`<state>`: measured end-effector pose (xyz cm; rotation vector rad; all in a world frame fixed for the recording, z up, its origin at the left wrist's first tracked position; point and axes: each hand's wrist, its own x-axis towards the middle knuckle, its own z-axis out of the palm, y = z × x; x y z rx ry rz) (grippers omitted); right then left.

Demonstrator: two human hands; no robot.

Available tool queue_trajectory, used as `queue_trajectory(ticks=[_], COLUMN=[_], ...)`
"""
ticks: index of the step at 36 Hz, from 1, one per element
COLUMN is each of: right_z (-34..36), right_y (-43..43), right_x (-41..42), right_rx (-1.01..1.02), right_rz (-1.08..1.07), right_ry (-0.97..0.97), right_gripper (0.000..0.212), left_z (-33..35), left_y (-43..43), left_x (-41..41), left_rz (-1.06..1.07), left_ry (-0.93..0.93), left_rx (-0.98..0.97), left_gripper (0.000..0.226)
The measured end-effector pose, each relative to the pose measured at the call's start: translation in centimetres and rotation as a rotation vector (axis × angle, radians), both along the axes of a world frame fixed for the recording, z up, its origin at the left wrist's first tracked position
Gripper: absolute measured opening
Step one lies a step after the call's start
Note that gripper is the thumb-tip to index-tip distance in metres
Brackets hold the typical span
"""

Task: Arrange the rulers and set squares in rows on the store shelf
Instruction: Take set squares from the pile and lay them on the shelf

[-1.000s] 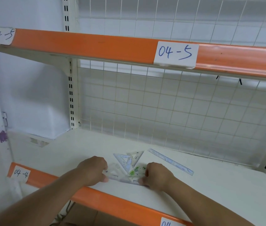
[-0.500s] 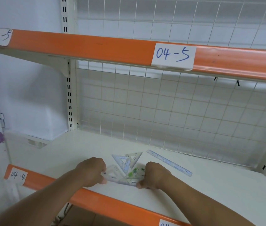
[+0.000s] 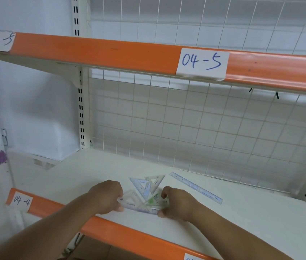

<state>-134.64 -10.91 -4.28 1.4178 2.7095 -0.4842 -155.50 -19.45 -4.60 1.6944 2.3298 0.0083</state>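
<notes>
Person visible as two forearms and grips only. Left forearm (image 3: 54,228) and left grip (image 3: 107,197): bare along the whole visible length. Right forearm (image 3: 232,233) and right grip (image 3: 176,203): likewise bare. Upper arms out of frame.

a cream metal store shelf (image 3: 92,171) fills the view, its flat board pale and matte. an orange front strip (image 3: 129,235) runs along its near edge, with a paper label "04-4" (image 3: 22,202) at the left. above, the upper shelf's orange strip (image 3: 111,51) carries two handwritten "04-5" labels (image 3: 202,62). a white wire grid (image 3: 186,124) forms the back, beside a slotted upright (image 3: 81,113). to the left stands a plain white wall (image 3: 26,109), softly lit, with purple marks (image 3: 1,156) low at the far left.
</notes>
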Motion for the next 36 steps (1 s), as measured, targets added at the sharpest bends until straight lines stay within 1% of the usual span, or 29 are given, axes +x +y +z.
queue_trajectory(ticks=[6,12,20,25,30,34,36], right_z=[0.5,0.7,0.5,0.7,0.8,0.6,0.3], right_y=[0.1,0.2,0.1,0.2,0.3,0.2,0.3], right_x=[0.2,0.3,0.4,0.0,-0.2,-0.3,-0.3], right_rx=[-0.017,-0.030,-0.046,-0.044,-0.029,0.001,0.012], right_rz=[0.052,0.078,0.058,0.062,0.065,0.069,0.056], right_ry=[-0.002,-0.015,0.020,-0.006,-0.023,-0.062,-0.061], right_gripper=[0.060,0.071,0.063,0.063,0.061,0.050,0.049], left_z=[-0.1,-0.1,-0.4,-0.2,0.5,0.6,0.5], left_y=[0.0,-0.1,0.0,0.0,0.0,0.1,0.0], left_x=[-0.1,-0.1,-0.3,-0.3,-0.2,-0.2,-0.3], left_rz=[0.005,0.008,-0.005,-0.033,-0.048,-0.068,-0.069], left_ry=[-0.012,-0.017,-0.039,-0.054,-0.047,-0.024,-0.017], left_rx=[-0.006,-0.003,-0.015,-0.029,-0.051,-0.051,-0.051], left_gripper=[0.057,0.057,0.059,0.068,0.060,0.051,0.050])
